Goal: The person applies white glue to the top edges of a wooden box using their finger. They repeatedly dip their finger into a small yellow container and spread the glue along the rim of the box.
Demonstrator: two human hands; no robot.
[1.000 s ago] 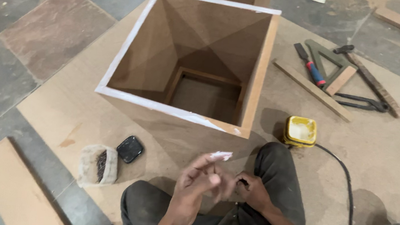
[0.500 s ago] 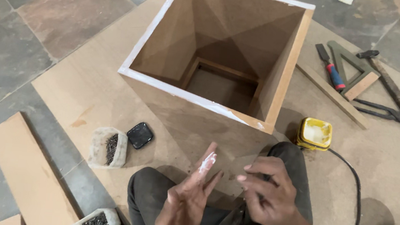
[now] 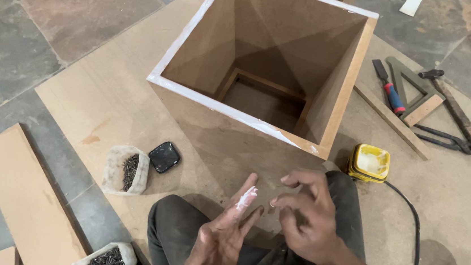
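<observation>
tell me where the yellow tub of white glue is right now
In the head view the yellow tub sits on the board floor at right, just past the near right corner of the open wooden box, beside the person's knee.

Board sheet on floor: wooden box, nail tubs, glue pot, tools.

Two containers of nails, a black lid, a chisel, a try square and a hammer lie on the floor.

The left hand, a fingertip smeared with white glue, faces the empty right hand before the wooden box.
</observation>
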